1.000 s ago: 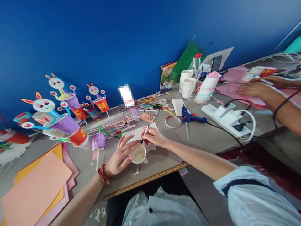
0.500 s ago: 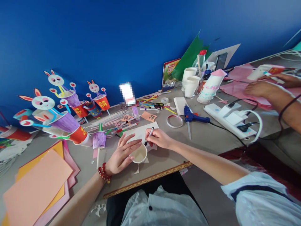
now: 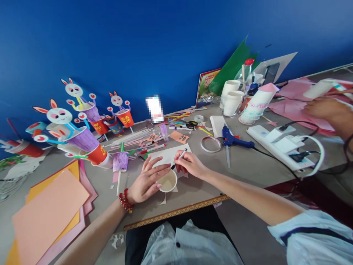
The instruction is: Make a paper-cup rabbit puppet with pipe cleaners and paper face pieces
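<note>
A pale paper cup [image 3: 168, 181] sits on a white sheet of paper [image 3: 162, 154] near the table's front edge. My left hand [image 3: 147, 178] is around its left side, thumb at the near rim and long fingers stretched over the far rim. Pinched in my right hand [image 3: 190, 165] is a dark-tipped pen [image 3: 180, 156], slanted, its tip down beside the cup's far edge. Whether the tip touches the paper cannot be made out. White paper scraps [image 3: 164, 200] lie by the cup. Left of my left hand lies a small purple-coloured cup [image 3: 120, 162] with green strips and a white stick.
Rabbit-faced paper cups [image 3: 82, 136] stand at left, behind stacked coloured paper [image 3: 51, 209]. A blue glue gun [image 3: 234, 139], a tape roll [image 3: 210, 144] and a power strip [image 3: 278, 147] lie at right. Another person's hand [image 3: 320, 110] rests over pink paper. Scissors [image 3: 191, 125] lie among straws.
The view has shifted a little, so most things appear farther right. My hands keep nearly the same pose at the cup. The other person's hands have moved slightly.
</note>
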A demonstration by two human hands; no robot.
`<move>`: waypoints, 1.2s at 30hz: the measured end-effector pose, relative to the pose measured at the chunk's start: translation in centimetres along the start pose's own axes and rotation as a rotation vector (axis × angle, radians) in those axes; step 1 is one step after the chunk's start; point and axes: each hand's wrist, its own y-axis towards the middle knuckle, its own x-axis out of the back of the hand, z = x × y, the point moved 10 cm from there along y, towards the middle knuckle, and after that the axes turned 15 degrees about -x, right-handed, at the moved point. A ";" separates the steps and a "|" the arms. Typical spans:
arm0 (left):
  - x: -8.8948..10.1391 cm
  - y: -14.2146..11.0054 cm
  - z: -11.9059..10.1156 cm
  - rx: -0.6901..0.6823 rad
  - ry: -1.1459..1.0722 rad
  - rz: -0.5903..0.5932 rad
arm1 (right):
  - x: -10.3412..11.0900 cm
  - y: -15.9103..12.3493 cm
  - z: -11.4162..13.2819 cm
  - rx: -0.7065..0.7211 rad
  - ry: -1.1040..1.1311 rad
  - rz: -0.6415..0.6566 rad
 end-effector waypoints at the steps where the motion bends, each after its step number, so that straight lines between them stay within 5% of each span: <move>1: 0.0 0.0 0.0 0.003 0.002 0.007 | -0.3 0.4 -0.3 -0.028 0.020 0.018; 17: 0.1 -0.5 0.3 -0.001 0.006 -0.061 | -3.2 5.4 -0.8 -0.238 -0.128 0.205; 31: 0.7 -1.1 -0.1 -0.051 0.028 -0.208 | -3.9 6.5 -0.2 -0.212 -0.358 0.177; 36: 0.3 -1.1 0.3 -0.037 0.021 -0.179 | -3.3 6.5 -0.7 -0.199 -0.377 0.147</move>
